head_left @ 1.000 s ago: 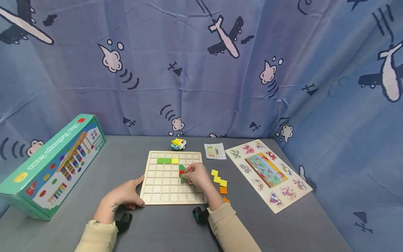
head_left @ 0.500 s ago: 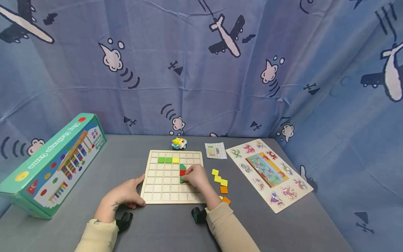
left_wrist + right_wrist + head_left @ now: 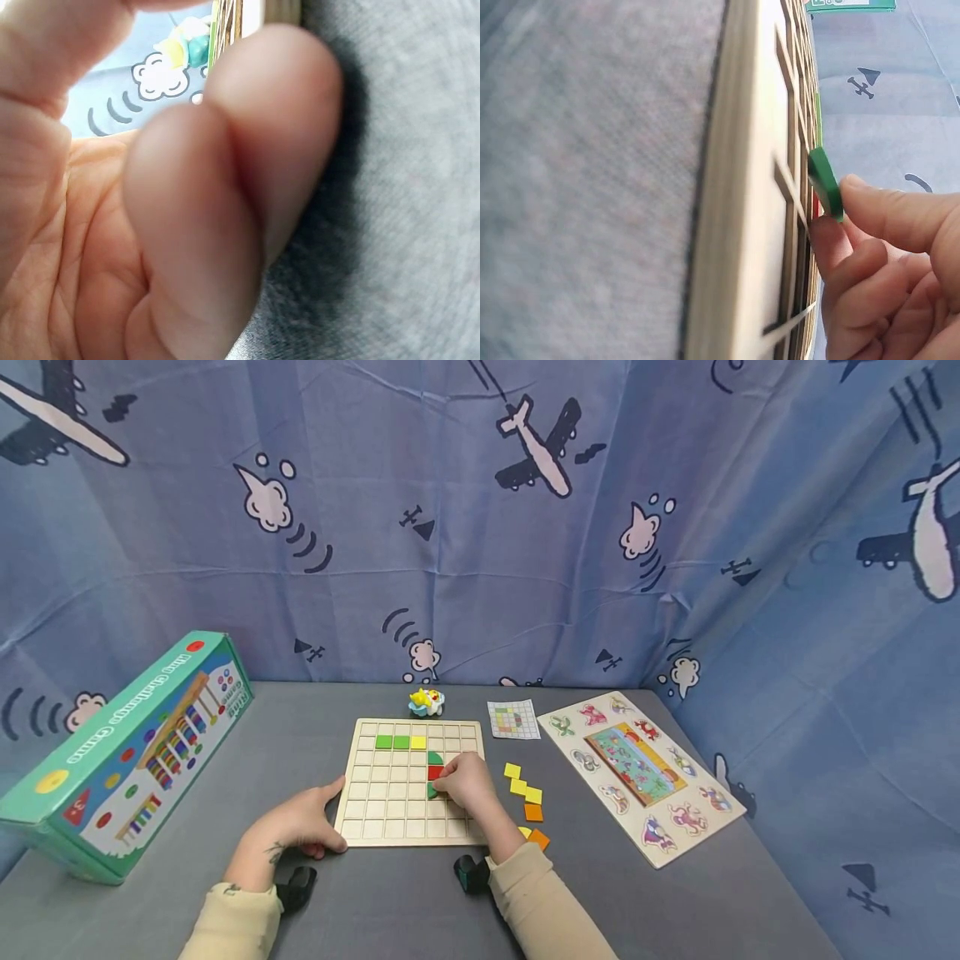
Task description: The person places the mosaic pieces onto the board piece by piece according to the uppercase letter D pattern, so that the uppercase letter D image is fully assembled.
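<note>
A wooden grid board [image 3: 386, 807] lies flat on the grey table. My right hand [image 3: 468, 779] is over its right half, pinching a green tile [image 3: 825, 184] between thumb and fingertips. In the right wrist view the tile stands tilted close over the grid. Just beyond it sit a red tile [image 3: 435, 772] and a green tile with a rounded corner [image 3: 435, 758]. Two light green tiles [image 3: 392, 742] and a yellow tile [image 3: 418, 742] form a row farther back. My left hand [image 3: 300, 818] rests at the board's left edge and near corner, thumb and index finger spread apart.
Right of the board lie several loose yellow tiles [image 3: 517, 787] and orange tiles [image 3: 533, 812]. A pattern card [image 3: 513, 720] and an animal puzzle board [image 3: 641, 777] are at the right. A small toy figure [image 3: 426, 702] stands behind; a long green box [image 3: 131, 760] stands left.
My right hand has moved very slightly with the green tile, staying over the same part of the grid, and more of the red tile shows. The left hand has stayed in place.
</note>
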Demonstrator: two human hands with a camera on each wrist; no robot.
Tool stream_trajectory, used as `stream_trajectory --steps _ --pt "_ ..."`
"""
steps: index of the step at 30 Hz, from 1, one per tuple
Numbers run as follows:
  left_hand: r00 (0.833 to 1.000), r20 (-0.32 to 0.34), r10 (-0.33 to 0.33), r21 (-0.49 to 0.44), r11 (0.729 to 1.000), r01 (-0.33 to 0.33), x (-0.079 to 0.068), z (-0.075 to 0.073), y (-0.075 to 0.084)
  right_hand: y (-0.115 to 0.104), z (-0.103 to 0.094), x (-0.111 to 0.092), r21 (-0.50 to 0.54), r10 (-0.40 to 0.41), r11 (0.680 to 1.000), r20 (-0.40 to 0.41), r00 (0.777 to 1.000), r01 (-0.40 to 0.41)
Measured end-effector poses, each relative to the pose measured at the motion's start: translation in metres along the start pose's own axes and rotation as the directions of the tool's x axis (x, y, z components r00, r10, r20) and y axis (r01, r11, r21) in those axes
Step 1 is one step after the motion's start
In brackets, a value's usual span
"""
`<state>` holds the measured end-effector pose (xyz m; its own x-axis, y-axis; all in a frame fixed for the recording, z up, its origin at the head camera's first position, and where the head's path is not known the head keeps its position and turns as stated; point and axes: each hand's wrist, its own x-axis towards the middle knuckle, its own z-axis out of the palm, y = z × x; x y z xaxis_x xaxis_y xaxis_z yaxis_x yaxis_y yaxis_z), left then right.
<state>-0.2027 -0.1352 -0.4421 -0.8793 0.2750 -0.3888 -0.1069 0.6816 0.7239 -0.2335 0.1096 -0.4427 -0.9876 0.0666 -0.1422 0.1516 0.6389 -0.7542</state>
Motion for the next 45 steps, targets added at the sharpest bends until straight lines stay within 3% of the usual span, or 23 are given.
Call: stream_trajectory --steps 20,27,32,35,40,45 --pt "1.0 -0.008 0.0 0.015 1.0 0.0 0.001 0.001 0.0 -0.003 0.0 -0.004 -0.08 -0.003 0.997 -0.026 1.0 0.001" --pt "1.0 -0.005 0.008 0.013 1.0 -0.007 0.0 0.0 -0.001 -0.009 -0.006 -0.012 -0.157 0.068 0.986 0.064 0.996 -0.057" --pt "1.0 -0.006 0.001 0.013 1.0 -0.001 0.0 0.0 0.0 -0.011 -0.007 -0.016 -0.188 0.077 0.981 0.118 0.99 -0.053" --pt "1.0 -0.007 -0.003 0.01 1.0 0.003 0.0 0.0 0.001 -0.011 -0.011 -0.018 -0.136 0.054 0.99 0.136 0.989 -0.035" --pt "1.0 -0.005 -0.006 0.001 1.0 0.006 0.0 0.0 0.001 -0.006 -0.028 -0.018 0.049 -0.087 0.995 0.117 0.989 0.081" --pt "1.0 -0.003 0.003 0.0 1.0 -0.003 -0.001 0.0 0.001 0.003 -0.056 -0.02 0.311 -0.2 0.935 0.059 0.978 0.173"
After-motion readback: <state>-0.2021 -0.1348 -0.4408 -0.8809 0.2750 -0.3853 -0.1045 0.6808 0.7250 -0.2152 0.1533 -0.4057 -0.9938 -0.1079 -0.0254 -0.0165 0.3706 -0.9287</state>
